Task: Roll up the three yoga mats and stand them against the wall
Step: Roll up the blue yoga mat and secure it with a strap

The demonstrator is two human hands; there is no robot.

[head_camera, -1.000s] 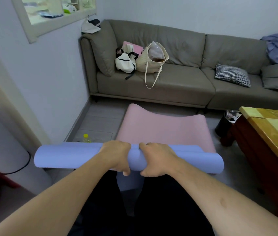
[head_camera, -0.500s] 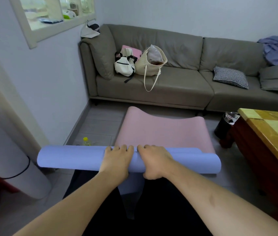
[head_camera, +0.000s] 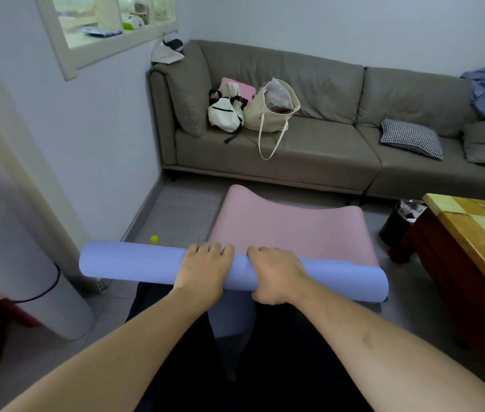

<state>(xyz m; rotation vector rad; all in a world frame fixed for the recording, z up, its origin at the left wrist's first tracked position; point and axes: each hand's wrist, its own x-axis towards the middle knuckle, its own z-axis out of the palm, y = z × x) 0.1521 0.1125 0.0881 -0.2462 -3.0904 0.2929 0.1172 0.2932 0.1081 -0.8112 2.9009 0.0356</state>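
- The blue yoga mat is a smooth, matte foam tube, rolled almost fully and lying crosswise at the centre of the view; a short unrolled flap hangs from it toward 6 o'clock, between the person's dark-clothed legs.
- The pink yoga mat lies flat on the grey tiled floor at 12 o'clock of the roll, its far edge curling up in soft waves.
- A white rolled mat stands upright at 9 o'clock, a thick pale cylinder with a thin dark band round it, close to the wall.
- The left hand lies over the top of the blue roll, fingers curved round its far side, gripping it.
- The right hand grips the roll just beside the left, fingers curled over the top and thumb beneath.
- A grey leather-look sofa fills 12 to 2 o'clock, carrying a cream woven tote, a white backpack and a checked cushion.
- A glossy wooden desk with a yellow-green top stands at 3 o'clock.
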